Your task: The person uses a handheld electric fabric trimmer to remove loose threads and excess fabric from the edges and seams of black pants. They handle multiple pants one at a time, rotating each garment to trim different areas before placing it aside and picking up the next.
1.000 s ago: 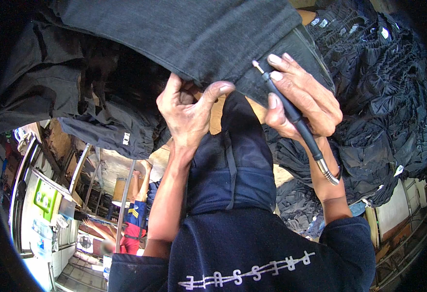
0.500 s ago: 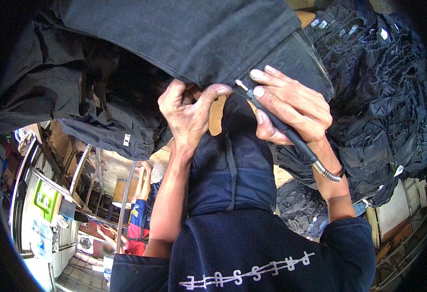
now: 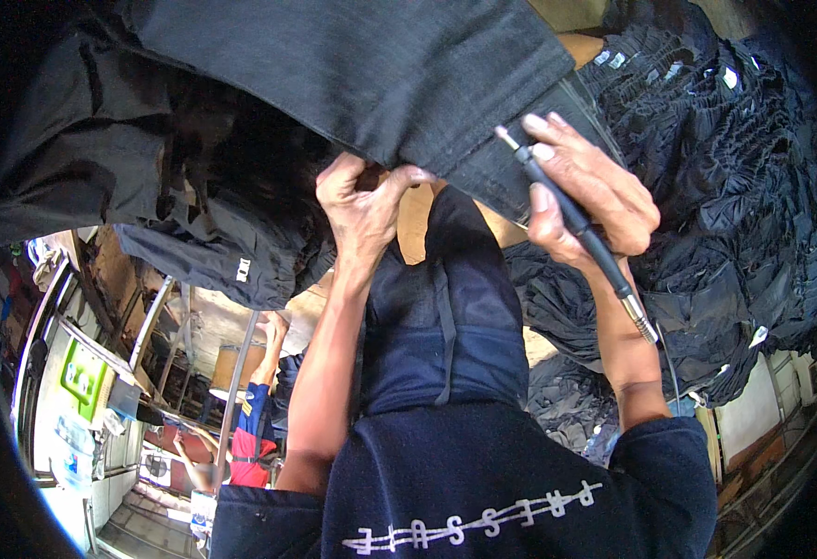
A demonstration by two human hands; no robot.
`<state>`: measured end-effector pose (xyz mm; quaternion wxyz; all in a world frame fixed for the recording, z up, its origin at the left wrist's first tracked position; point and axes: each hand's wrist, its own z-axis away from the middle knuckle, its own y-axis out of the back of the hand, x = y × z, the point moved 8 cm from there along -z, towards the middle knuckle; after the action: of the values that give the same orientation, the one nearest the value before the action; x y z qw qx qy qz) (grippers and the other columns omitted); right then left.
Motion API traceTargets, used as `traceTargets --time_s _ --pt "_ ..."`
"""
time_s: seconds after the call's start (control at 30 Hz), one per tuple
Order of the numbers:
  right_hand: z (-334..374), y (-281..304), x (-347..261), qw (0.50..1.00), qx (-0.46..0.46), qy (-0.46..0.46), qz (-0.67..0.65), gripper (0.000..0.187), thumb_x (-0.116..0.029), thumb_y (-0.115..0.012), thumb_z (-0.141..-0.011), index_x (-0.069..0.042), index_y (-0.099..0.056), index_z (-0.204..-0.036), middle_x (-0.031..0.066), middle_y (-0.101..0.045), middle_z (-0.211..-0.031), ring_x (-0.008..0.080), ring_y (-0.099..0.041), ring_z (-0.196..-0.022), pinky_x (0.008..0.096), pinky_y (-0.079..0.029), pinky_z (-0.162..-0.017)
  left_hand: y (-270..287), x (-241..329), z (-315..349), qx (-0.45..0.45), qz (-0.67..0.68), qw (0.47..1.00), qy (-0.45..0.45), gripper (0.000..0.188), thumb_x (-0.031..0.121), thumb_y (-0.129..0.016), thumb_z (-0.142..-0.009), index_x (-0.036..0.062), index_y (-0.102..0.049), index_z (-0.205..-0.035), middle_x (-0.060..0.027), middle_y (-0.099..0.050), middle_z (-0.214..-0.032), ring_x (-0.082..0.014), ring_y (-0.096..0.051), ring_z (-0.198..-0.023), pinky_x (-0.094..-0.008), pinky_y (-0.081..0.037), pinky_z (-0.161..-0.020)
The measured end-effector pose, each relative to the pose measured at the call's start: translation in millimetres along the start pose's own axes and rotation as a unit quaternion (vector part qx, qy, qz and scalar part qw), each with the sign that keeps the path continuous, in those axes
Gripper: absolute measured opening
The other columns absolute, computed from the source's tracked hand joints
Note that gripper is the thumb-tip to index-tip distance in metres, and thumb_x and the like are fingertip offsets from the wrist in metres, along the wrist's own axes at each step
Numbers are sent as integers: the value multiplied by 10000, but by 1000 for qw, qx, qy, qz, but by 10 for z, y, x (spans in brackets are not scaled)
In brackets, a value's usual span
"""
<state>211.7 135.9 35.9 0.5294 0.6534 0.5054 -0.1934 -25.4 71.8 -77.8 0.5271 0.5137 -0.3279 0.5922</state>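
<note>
A dark garment (image 3: 362, 74) lies stretched in front of me, its hem over a dark flat board (image 3: 497, 177) that sticks out on the right. My left hand (image 3: 362, 210) pinches the garment's near edge between thumb and bent fingers. In my right hand (image 3: 609, 191) is a pen-shaped grinder handpiece (image 3: 571, 210), black with a small pale tip, a spring sleeve and a thin cable at its rear. The fingers are wrapped round it. Its tip points up and left, over the board beside the hem, seemingly clear of the cloth.
Heaped dark garments (image 3: 735, 205) fill the right side. More dark cloth (image 3: 82, 140) hangs at the left. Below it at the lower left are a metal pole (image 3: 241, 373), a green tray (image 3: 82, 377) and another person in red and blue (image 3: 252, 447).
My right hand has drawn the handpiece right, away from the hem near my left thumb, and more of the board shows. My left hand keeps its pinch, shifted slightly.
</note>
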Motion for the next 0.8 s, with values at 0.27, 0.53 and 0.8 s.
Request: traceTargets --time_s 0.27,0.53,0.8 --pt "39 -120 -62 998 -59 17 -7 278 -4 -805 -776 50 -818 -1048 179 -797 -963 366 -821 -1039 513 -656 -1004 31 -219 52 19 -12 999 49 243 0 -955 -720 3 -718 -770 48 -632 -657 -36 -511 -621 -261 -385 -560" --pt "46 -60 -25 1000 -19 15 14 268 6 -790 -762 50 -809 -1026 179 -799 -964 366 -824 -1022 510 -663 -988 51 -214 38 22 -21 999 28 289 16 -958 -714 -1 -670 -731 44 -610 -655 -46 -504 -625 -270 -385 -570" --pt "62 -14 26 1000 9 16 23 284 25 -771 -760 55 -797 -1041 190 -801 -975 378 -824 -1015 523 -665 -971 58 -256 26 19 0 999 42 252 -41 -904 -702 -14 -655 -681 28 -629 -658 -49 -535 -637 -276 -402 -581"
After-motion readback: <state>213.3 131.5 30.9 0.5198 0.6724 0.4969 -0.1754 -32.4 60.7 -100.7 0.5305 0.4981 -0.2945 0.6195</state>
